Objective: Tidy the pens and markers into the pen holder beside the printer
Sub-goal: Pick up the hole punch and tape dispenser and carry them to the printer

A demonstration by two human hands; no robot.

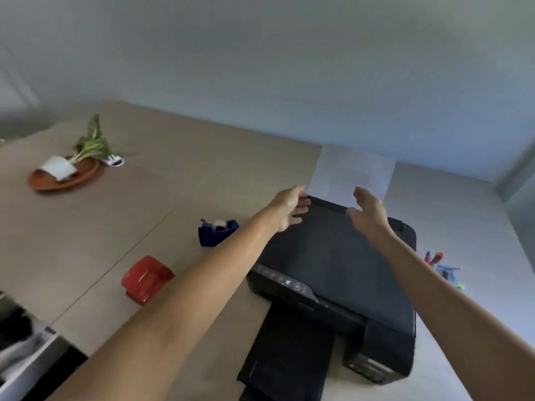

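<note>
You are reaching both arms across the printer (333, 264) toward its back edge, where a sheet of paper (351, 173) is standing in the rear feed. Your left hand (289, 208) is resting at the back left corner of the printer with its fingers spread, gripping nothing that shows. Your right hand (369, 211) is hovering over the back of the printer, palm open and empty, just in front of the paper.

The pens (443, 269) are sitting to the right of the printer, close beside its right wall, bunched together with red and blue caps showing. They are blurred, so you cannot tell whether they are already standing in a holder or lying loose; the holder itself is not clearly showing.

Judging by their look, the pens are going to handle as light, stiff, smooth plastic sticks. They are likely to roll or slip if pinched at the tip, so you should be taking each by the middle of the barrel, between thumb and two fingers, and lowering it tip down. Several can probably be gathered in one fist, since they weigh little.

Neither hand is near the pens at present; both are well apart from them, at the back of the printer.
</note>
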